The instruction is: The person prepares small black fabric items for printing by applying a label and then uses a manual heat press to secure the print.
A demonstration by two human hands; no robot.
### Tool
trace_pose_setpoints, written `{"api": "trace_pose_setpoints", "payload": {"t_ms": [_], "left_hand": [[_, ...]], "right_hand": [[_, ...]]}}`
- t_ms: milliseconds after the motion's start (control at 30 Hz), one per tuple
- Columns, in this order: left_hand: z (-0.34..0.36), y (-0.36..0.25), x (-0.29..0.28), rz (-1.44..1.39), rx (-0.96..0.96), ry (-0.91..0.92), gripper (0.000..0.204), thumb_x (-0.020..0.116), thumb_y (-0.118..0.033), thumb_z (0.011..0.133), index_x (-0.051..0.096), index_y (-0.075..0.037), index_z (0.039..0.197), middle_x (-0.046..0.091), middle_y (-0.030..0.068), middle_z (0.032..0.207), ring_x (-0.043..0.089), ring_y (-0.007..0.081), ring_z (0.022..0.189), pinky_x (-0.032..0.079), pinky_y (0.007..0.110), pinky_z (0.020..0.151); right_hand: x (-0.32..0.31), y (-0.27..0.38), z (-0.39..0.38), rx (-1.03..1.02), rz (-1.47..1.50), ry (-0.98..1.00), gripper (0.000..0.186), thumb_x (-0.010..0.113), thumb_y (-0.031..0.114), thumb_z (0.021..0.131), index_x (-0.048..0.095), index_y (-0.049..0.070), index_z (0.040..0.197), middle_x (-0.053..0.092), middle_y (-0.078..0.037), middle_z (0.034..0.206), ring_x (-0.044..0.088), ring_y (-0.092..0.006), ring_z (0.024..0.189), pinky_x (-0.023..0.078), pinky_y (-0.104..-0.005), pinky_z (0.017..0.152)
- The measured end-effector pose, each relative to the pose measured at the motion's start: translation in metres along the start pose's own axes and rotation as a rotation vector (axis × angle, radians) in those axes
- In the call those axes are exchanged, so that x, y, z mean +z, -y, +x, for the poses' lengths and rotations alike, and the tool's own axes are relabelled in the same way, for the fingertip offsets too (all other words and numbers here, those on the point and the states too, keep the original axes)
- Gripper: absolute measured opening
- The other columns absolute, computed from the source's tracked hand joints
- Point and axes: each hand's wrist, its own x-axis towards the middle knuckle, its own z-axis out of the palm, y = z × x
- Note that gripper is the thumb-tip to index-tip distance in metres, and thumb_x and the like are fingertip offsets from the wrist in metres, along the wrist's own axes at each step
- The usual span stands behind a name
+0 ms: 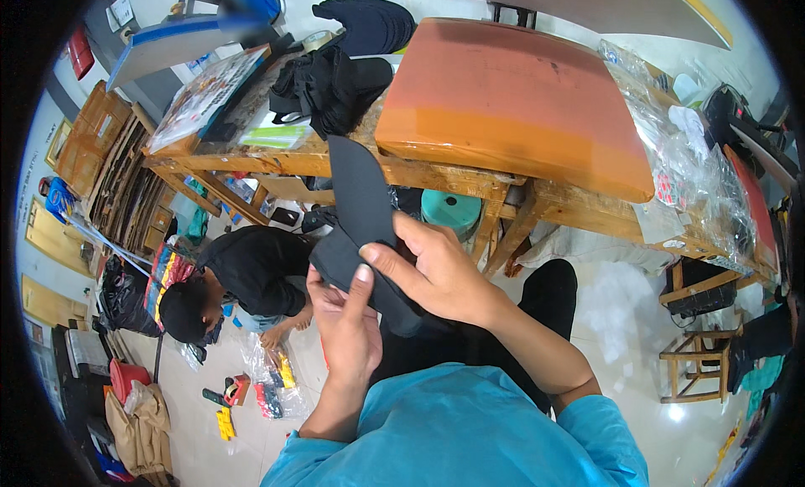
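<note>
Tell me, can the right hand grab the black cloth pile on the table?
Probably not right now: the right hand is busy holding a black brimmed piece with the left hand. Nothing seems to block the black cloth pile itself, though.

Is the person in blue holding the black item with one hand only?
No, the left hand and right hand both grip the black item.

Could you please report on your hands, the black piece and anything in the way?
Left hand and right hand both gripping black brimmed piece. Piece held aloft, brim toward workbench. Only hands covering it; co-worker bent low at left.
</note>
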Motion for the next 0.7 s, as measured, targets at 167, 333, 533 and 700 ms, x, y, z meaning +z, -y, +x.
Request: {"api": "trace_pose_setpoints", "payload": {"t_ms": [167,333,533,700], "left_hand": [[0.037,-0.028,0.007,-0.022,0.106,0.021,0.055,0.074,-0.008,0.106,0.040,0.000,0.149,0.065,0.0176,0.139,0.067,0.0224,0.126,0.055,0.039,0.109],[0.087,-0.038,0.044,-0.036,0.276,0.017,0.074,0.079,-0.007,0.102,0.030,0.005,0.155,0.063,0.0202,0.140,0.067,0.0255,0.125,0.057,0.039,0.105],[0.175,-0.016,0.069,0.062,0.164,0.041,0.110,0.088,-0.011,0.095,0.005,0.011,0.164,0.060,0.0261,0.133,0.068,0.0273,0.116,0.059,0.038,0.097],[0.204,0.004,0.092,0.136,0.195,0.033,0.103,0.091,-0.015,0.091,0.019,0.015,0.159,0.060,0.0236,0.131,0.066,0.0255,0.115,0.057,0.036,0.096]], "right_hand": [[0.011,0.002,-0.008,0.004,0.326,0.152,0.065,0.081,0.022,0.104,0.042,-0.004,0.150,0.069,-0.012,0.113,0.069,-0.0173,0.103,0.055,-0.0357,0.094],[0.015,0.018,0.000,-0.065,0.134,-0.174,0.049,0.077,0.005,0.103,0.049,0.000,0.143,0.065,-0.002,0.086,0.061,-0.0048,0.081,0.050,-0.0252,0.073],[-0.007,0.020,0.033,-0.246,-0.390,-0.368,0.052,0.078,0.004,0.094,0.058,0.000,0.141,0.065,-0.024,0.116,0.071,-0.0413,0.102,0.057,-0.0495,0.084],[-0.018,0.014,0.047,-0.237,-0.959,-0.434,0.036,0.074,0.011,0.099,0.073,0.003,0.134,0.061,-0.018,0.111,0.065,-0.0373,0.098,0.050,-0.0482,0.084]]}}
